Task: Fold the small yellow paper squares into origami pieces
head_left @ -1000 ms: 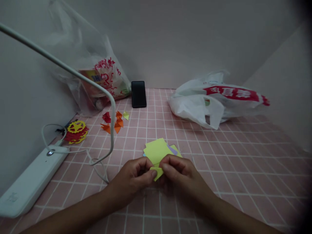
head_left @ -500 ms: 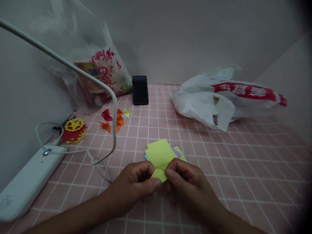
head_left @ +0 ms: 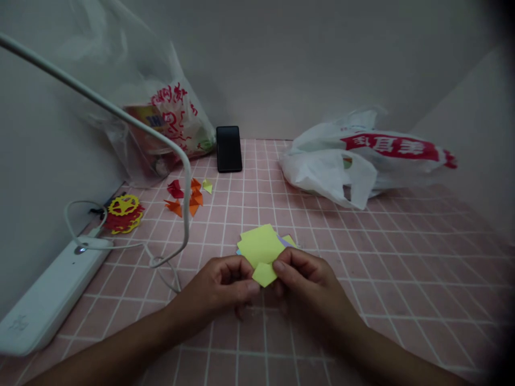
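A small folded piece of yellow paper [head_left: 264, 274], roughly five-sided, is pinched between both hands low in the middle of the view. My left hand [head_left: 227, 284] grips its left edge with thumb and bent fingers. On its right edge, my right hand [head_left: 303, 273] closes thumb against forefinger. Just behind it lies a stack of paper squares [head_left: 260, 244] on the table, yellow on top, with purple and blue edges showing beneath. The fingertips under the folded paper are partly hidden.
A white power strip [head_left: 56, 295] and cable [head_left: 185, 177] occupy the left, near red and yellow cut-outs [head_left: 124, 212]. Small folded papers [head_left: 196, 199] in red, orange and yellow lie farther back. A black phone [head_left: 229, 149] stands between two plastic bags [head_left: 177, 112], [head_left: 330, 166].
The folded yellow paper now shows a fuller, five-sided face, lifted slightly with both hands. The whole view has shifted a little; both hands keep their pinch.
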`<state>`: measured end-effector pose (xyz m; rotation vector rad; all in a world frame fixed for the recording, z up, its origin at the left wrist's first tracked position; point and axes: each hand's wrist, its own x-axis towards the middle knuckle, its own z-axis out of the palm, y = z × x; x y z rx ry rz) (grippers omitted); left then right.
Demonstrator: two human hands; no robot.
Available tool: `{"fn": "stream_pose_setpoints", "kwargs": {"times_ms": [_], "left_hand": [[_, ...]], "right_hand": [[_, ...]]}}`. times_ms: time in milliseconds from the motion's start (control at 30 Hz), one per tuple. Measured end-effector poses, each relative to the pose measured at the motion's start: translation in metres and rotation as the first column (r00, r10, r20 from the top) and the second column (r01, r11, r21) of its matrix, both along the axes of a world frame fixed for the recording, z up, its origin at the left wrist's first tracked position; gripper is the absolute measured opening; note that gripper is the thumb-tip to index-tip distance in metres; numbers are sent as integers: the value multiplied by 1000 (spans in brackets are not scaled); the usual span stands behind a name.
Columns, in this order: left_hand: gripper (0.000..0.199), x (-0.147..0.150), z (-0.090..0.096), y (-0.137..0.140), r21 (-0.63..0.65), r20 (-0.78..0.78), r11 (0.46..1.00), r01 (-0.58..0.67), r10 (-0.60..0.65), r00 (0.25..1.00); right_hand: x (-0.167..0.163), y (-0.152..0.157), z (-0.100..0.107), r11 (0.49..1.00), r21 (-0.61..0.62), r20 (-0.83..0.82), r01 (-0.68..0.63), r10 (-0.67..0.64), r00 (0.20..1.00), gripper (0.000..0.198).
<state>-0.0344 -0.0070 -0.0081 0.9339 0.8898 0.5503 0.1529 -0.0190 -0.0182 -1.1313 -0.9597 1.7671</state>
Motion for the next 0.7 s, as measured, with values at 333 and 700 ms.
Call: {"fn": "stream_pose_setpoints", "kwargs": {"times_ms": [333,700], "left_hand": [[32,5,-2,-2,41,-34,967,-253,255,966],[27,6,1,-2,80,-40,959,-273,277,960]], "right_hand": [[-2,0,1,988,154,2,-21,21,1000,22],[-2,0,7,987,116,36,-115,111,993,21]]}}
